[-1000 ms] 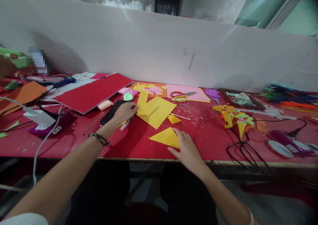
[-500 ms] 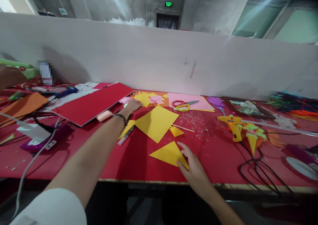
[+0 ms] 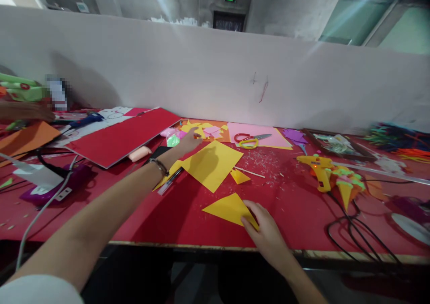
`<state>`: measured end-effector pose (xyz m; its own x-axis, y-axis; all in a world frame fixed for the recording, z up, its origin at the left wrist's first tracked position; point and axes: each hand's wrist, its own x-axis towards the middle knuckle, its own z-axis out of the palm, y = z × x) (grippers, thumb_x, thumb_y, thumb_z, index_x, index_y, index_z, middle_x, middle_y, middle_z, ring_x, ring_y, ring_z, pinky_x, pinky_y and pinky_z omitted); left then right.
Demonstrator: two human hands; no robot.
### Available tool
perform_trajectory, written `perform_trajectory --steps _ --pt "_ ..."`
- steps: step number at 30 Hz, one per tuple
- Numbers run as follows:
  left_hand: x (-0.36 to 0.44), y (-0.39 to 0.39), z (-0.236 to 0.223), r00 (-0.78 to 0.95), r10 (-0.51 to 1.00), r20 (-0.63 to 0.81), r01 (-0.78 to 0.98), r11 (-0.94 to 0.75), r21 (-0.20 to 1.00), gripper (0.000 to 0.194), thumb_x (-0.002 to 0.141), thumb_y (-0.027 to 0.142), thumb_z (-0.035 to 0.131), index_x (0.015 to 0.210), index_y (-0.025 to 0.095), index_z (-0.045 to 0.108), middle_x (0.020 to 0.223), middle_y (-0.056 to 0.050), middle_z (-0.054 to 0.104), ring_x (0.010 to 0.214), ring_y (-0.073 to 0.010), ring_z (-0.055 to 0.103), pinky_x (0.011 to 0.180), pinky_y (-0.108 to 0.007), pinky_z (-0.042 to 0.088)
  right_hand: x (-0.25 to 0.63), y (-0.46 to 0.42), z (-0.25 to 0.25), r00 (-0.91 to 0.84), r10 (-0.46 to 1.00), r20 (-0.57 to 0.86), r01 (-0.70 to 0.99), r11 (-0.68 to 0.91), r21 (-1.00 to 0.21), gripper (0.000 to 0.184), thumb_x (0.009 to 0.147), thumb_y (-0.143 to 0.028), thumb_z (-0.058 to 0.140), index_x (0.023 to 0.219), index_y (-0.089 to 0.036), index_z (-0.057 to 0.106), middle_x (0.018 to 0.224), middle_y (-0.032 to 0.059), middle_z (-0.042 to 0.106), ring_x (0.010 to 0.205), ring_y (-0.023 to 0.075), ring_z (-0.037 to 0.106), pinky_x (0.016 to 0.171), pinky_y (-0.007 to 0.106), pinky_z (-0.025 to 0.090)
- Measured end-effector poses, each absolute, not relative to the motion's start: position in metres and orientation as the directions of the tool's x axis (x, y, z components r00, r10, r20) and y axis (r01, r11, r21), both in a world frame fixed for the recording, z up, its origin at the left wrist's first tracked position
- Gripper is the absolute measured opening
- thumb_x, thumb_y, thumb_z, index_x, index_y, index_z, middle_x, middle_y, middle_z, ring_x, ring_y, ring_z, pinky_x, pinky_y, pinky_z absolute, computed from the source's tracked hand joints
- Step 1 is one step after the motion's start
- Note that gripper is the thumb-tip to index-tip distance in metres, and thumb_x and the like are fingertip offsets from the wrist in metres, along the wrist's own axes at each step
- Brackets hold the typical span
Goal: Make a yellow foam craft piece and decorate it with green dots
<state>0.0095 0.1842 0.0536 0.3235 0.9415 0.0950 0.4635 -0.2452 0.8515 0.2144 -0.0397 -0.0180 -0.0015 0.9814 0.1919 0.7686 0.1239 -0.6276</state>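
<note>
Near the front edge of the red table (image 3: 161, 228): right hand (image 3: 265, 227), thumb and fingers holding the right corner of a yellow triangle (image 3: 224, 210). Beyond, square yellow sheet (image 3: 212, 169), flat. Farther, left hand (image 3: 191, 143) by yellow cutouts (image 3: 194, 126); finger state cannot be told.

The red table (image 3: 302, 223) bears a yellow sheet (image 3: 213, 166), a smaller yellow piece (image 3: 228, 210) and a glue gun (image 3: 322, 178).

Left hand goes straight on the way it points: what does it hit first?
Probably the yellow and pink scraps, just ahead of the left hand. Its height above them is unclear from this one view, so it might pass over.
</note>
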Motion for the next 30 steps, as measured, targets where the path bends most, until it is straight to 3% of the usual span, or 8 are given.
perform_trajectory --steps 3,5,8,11,14,18,25,30 --pt "0.012 0.134 0.054 0.577 0.806 0.130 0.424 -0.432 0.796 0.048 0.070 0.011 0.054 0.117 0.018 0.047 0.116 -0.008 0.053 0.099 -0.0175 0.052 0.087 -0.031 0.042 0.214 -0.037 -0.012 -0.020 0.970 0.244 0.718 0.183 -0.672 0.024 0.074 -0.019 0.047 0.095 -0.017 0.058 0.099 0.0104 0.062 0.094 0.0226 0.056 0.084 0.038 0.043" --pt "0.009 0.093 0.054 0.894 0.421 0.152 0.297 -0.811 0.503 0.060 0.067 0.006 0.048 0.125 0.021 0.040 0.130 -0.006 0.043 0.119 -0.0195 0.037 0.100 -0.034 0.029 0.213 -0.036 -0.004 -0.073 0.965 0.251 0.646 0.238 -0.726 0.016 0.072 -0.014 0.048 0.081 -0.018 0.059 0.087 0.0069 0.062 0.086 0.0193 0.057 0.080 0.034 0.043" --pt "0.001 0.039 0.049 0.983 0.181 0.027 0.173 -0.967 0.185 0.069 0.067 0.012 0.050 0.131 0.026 0.030 0.138 -0.002 0.033 0.128 -0.0202 0.024 0.107 -0.039 0.012 0.211 -0.032 0.009 -0.181 0.946 0.269 0.582 0.323 -0.746 0.006 0.069 -0.015 0.054 0.069 -0.020 0.057 0.081 0.0021 0.060 0.082 0.0167 0.057 0.089 0.037 0.035" --pt "-0.007 0.009 0.037 0.969 0.246 0.025 0.243 -0.967 0.080 0.072 0.072 0.035 0.053 0.135 0.021 0.022 0.141 -0.006 0.025 0.130 -0.0216 0.018 0.107 -0.040 0.005 0.212 -0.028 0.015 -0.266 0.921 0.285 0.554 0.388 -0.737 0.002 0.068 -0.019 0.059 0.069 -0.020 0.057 0.091 0.0023 0.059 0.090 0.0174 0.055 0.095 0.041 0.027" --pt "-0.007 -0.005 0.019 0.931 0.363 0.048 0.361 -0.931 0.051 0.065 0.077 0.043 0.048 0.134 0.023 0.024 0.139 -0.007 0.031 0.128 -0.0217 0.025 0.105 -0.039 0.013 0.217 -0.024 0.012 -0.363 0.887 0.284 0.499 0.443 -0.745 0.003 0.070 -0.017 0.057 0.072 -0.020 0.058 0.106 0.0046 0.055 0.100 0.0181 0.051 0.091 0.035 0.034" --pt "-0.003 -0.016 0.001 0.897 0.434 0.078 0.438 -0.899 -0.030 0.056 0.081 0.041 0.044 0.130 0.018 0.032 0.135 -0.010 0.037 0.121 -0.0231 0.036 0.096 -0.036 0.031 0.226 -0.029 0.010 -0.439 0.861 0.257 0.586 0.491 -0.645 0.014 0.068 -0.015 0.059 0.079 -0.022 0.062 0.115 0.0049 0.051 0.109 0.0194 0.045 0.094 0.035 0.034" --pt "-0.002 -0.028 -0.001 0.868 0.472 0.152 0.491 -0.861 -0.132 0.044 0.085 0.033 0.038 0.122 0.010 0.043 0.123 -0.013 0.050 0.108 -0.0240 0.047 0.085 -0.035 0.039 0.237 -0.062 0.016 -0.511 0.824 0.244 0.785 0.563 -0.259 0.031 0.072 -0.014 0.054 0.097 -0.029 0.063 0.119 0.0037 0.052 0.114 0.0226 0.041 0.099 0.047 0.026" --pt "-0.002 -0.028 0.004 0.882 0.446 0.151 0.464 -0.878 -0.118 0.036 0.086 0.027 0.038 0.118 0.013 0.047 0.112 -0.010 0.056 0.098 -0.0203 0.051 0.078 -0.031 0.041 0.242 -0.068 0.011 -0.504 0.842 0.195 0.785 0.540 -0.305 0.025 0.081 -0.018 0.048 0.100 -0.027 0.061 0.101 0.0019 0.062 0.096 0.0146 0.053 0.099 0.043 0.028"
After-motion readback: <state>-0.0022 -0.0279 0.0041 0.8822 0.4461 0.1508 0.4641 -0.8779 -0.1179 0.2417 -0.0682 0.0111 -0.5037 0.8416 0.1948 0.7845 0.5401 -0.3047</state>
